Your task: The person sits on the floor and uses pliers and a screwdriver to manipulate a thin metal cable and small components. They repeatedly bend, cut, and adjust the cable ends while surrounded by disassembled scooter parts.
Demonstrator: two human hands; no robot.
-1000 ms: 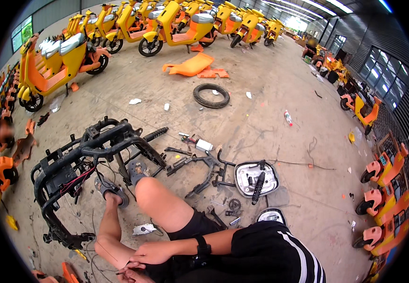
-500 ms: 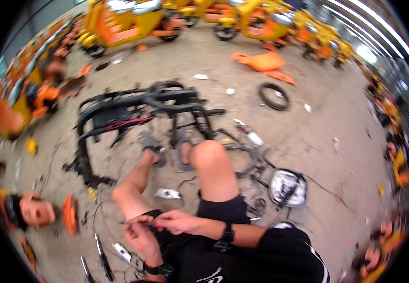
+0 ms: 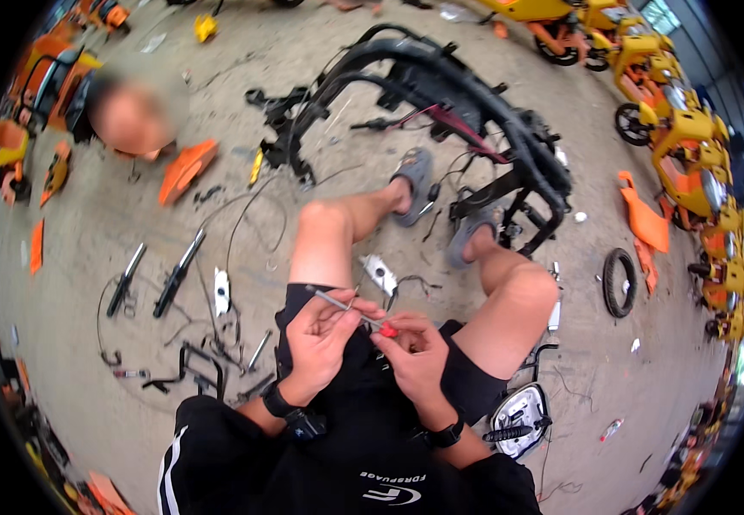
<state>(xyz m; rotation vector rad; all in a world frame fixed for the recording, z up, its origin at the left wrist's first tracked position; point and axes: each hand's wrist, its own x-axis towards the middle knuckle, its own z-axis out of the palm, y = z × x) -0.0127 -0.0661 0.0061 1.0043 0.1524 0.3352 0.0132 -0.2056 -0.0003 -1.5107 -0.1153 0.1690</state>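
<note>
Over my lap, both hands meet at a thin grey metal rod that slants down to a small red piece at its lower end. My left hand is closed round the rod, thumb and fingers pinching it. The fingers of my right hand pinch the red piece. What kind of part the rod is cannot be made out. Beyond my knees, a black scooter frame lies on the floor around my feet, with red and black wires hanging in it.
Left on the floor are two dark shock absorbers, a white part, cables and an orange panel. Another white part lies between my legs. Rightward are a headlight unit, a tyre and yellow scooters. Another person is at far left.
My view has swung left, so the frame now appears farther right. My hands now show more centrally, with the rod and red piece plainly visible between them.
</note>
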